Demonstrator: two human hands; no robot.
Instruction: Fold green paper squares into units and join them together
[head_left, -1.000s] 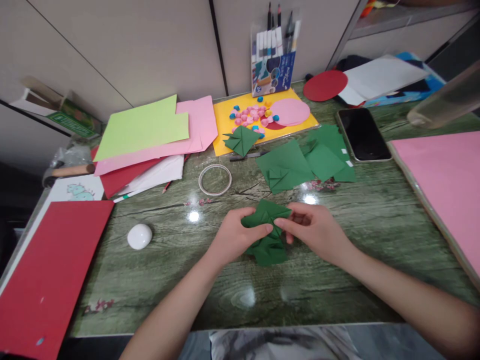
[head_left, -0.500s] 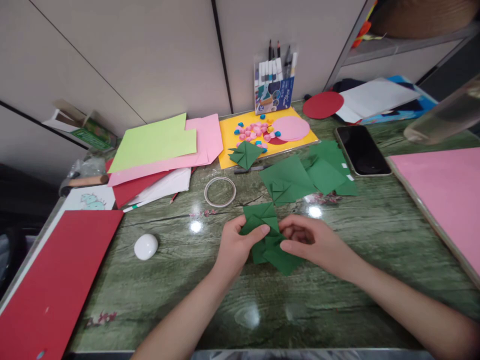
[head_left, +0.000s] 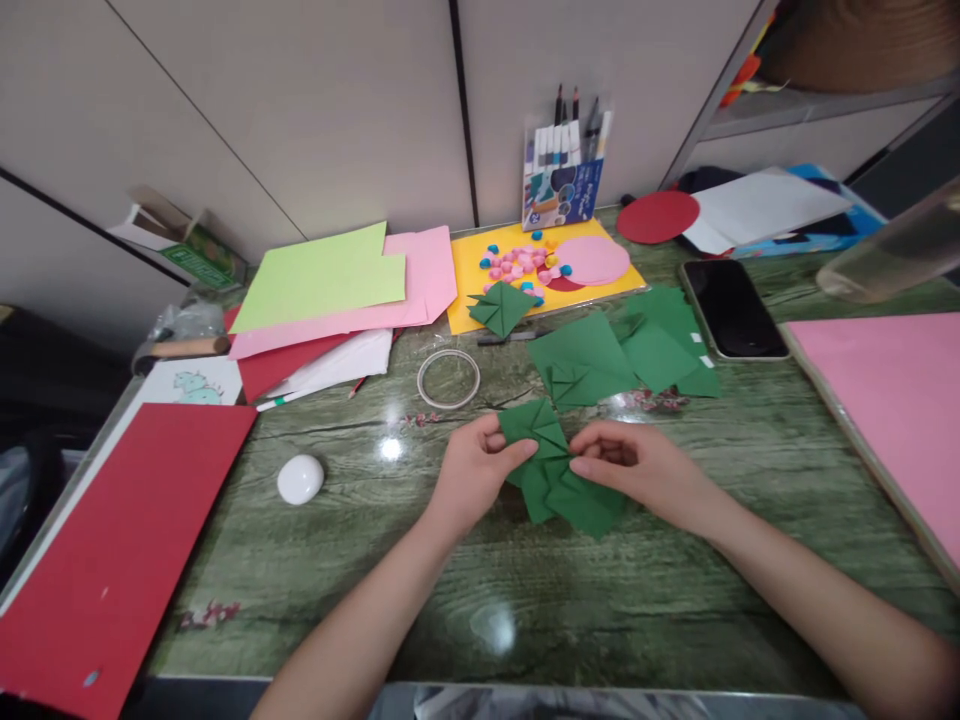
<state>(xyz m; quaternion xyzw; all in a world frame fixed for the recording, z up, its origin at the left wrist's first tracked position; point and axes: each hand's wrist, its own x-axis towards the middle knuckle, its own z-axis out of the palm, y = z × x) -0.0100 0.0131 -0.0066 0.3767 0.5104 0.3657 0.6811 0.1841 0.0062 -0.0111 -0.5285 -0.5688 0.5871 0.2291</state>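
Folded green paper [head_left: 559,480], made of layered pleats and points, is between my two hands over the table. My left hand [head_left: 480,465] pinches its left side, thumb on top and fingers beneath. At its right edge my right hand [head_left: 637,470] closes thumb and forefinger on the paper. Just beyond lie a green sheet [head_left: 589,350] with a small fold on it and more green sheets [head_left: 664,345]. A separate folded green piece [head_left: 501,310] rests at the edge of a yellow sheet [head_left: 466,312].
A tape roll [head_left: 421,380] and a white round object [head_left: 301,479] lie left of my hands. Red card [head_left: 127,540] covers the left side; pink paper [head_left: 885,390] and a phone [head_left: 733,310] lie right. A marker box [head_left: 562,190] stands at the back.
My right thumb and fingers have drawn closer together at the paper's edge. The folded green paper sits slightly higher in view, and the whole view has shifted a little.
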